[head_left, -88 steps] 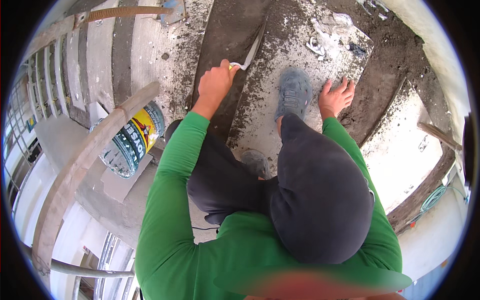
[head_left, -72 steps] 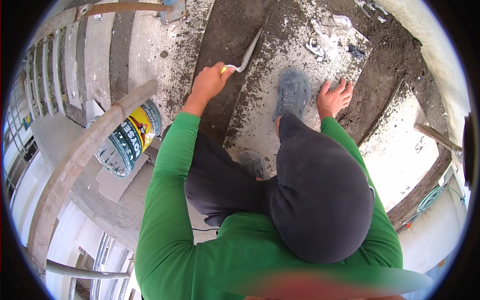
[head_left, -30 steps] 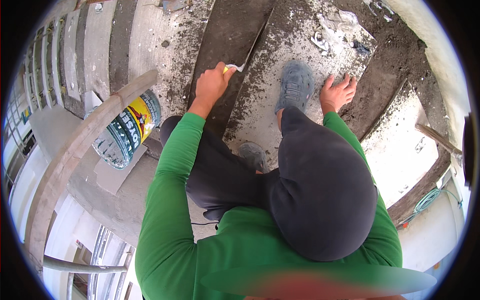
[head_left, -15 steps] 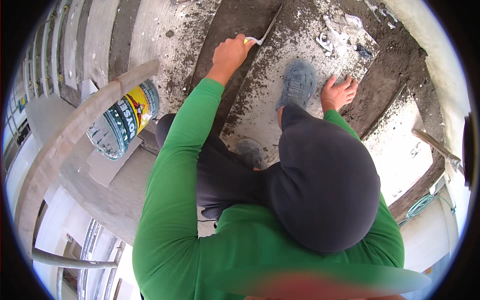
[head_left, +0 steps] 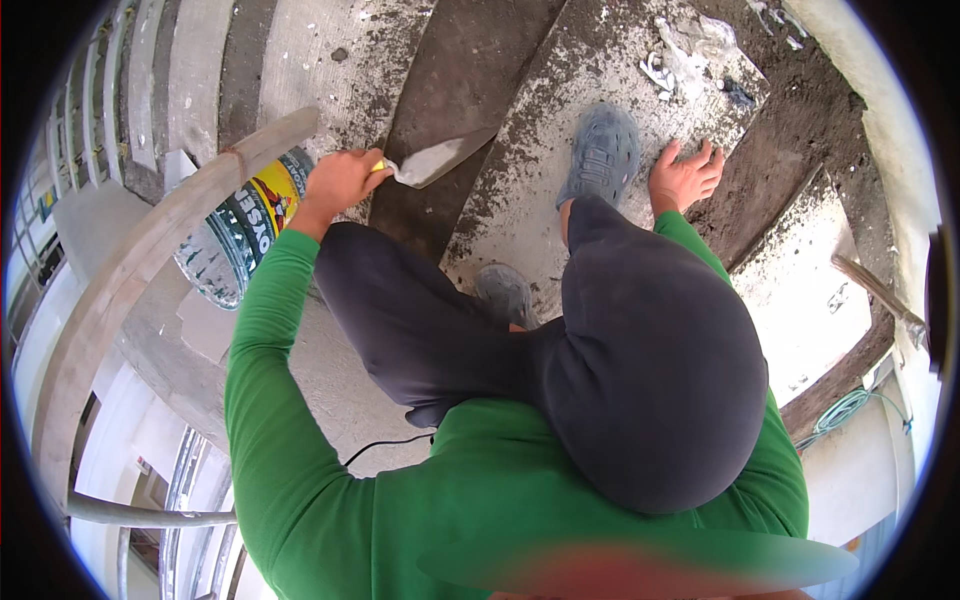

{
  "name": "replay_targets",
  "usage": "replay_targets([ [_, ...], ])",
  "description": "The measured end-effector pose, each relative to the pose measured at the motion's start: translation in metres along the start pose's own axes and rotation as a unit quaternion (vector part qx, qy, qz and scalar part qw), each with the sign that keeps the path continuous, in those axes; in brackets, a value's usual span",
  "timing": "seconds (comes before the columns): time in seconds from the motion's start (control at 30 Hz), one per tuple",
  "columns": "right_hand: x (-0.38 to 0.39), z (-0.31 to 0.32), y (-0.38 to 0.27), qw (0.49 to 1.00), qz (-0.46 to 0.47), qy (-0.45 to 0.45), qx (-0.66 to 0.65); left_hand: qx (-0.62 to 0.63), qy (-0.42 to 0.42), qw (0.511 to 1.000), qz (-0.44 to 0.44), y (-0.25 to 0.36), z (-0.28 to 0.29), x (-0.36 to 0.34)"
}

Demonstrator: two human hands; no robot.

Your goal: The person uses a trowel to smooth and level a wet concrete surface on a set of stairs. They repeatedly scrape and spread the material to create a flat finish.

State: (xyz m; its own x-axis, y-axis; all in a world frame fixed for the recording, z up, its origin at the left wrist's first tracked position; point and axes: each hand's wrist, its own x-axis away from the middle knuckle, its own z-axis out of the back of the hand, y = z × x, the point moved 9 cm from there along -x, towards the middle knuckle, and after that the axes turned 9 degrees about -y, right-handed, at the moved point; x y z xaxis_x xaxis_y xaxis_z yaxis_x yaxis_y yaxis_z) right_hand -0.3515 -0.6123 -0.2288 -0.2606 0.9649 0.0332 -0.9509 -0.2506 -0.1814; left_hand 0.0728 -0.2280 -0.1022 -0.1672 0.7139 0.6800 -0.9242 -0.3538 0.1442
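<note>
My left hand [head_left: 343, 184] is closed round the yellow handle of a trowel [head_left: 438, 162]. Its pointed metal blade lies low over a dark, mortar-covered step strip [head_left: 455, 75], tip toward the edge of the pale step. My right hand [head_left: 687, 177] rests on the speckled pale step [head_left: 535, 190], fingers spread and nothing in them, near its right edge. One of my grey clogs [head_left: 604, 150] stands on that step between the hands. The other clog [head_left: 503, 292] is lower down, partly under my leg.
A paint bucket [head_left: 245, 235] stands at the left, partly behind a curved wooden rail [head_left: 150, 235]. Crumpled white plastic [head_left: 690, 55] lies on the step at the far right. A wooden-handled tool [head_left: 875, 290] leans by the right wall, above a coil of green cord [head_left: 840, 412].
My left hand has drawn the trowel left and nearer to me, and its blade now shows flat instead of edge-on. My right hand has stayed about where it was.
</note>
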Motion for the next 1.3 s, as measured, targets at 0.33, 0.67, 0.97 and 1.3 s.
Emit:
replay_targets([
  [0.33, -0.001, -0.002, 0.001, 1.0, -0.004, 0.002, -0.011, -0.134, -0.02, 0.99, 0.045, -0.024, 0.004, -0.031],
  [0.67, 0.003, -0.001, 0.001, 1.0, -0.009, -0.003, -0.003, -0.113, 0.043, 0.989, 0.089, -0.012, 0.006, -0.087],
  [0.97, -0.002, 0.003, -0.003, 1.0, -0.009, -0.002, -0.011, -0.034, 0.042, 0.989, 0.137, 0.019, -0.021, -0.064],
  [1.3, 0.003, -0.001, 0.002, 1.0, -0.011, -0.001, 0.002, 0.302, 0.004, 0.951, 0.072, 0.034, -0.082, -0.014],
])
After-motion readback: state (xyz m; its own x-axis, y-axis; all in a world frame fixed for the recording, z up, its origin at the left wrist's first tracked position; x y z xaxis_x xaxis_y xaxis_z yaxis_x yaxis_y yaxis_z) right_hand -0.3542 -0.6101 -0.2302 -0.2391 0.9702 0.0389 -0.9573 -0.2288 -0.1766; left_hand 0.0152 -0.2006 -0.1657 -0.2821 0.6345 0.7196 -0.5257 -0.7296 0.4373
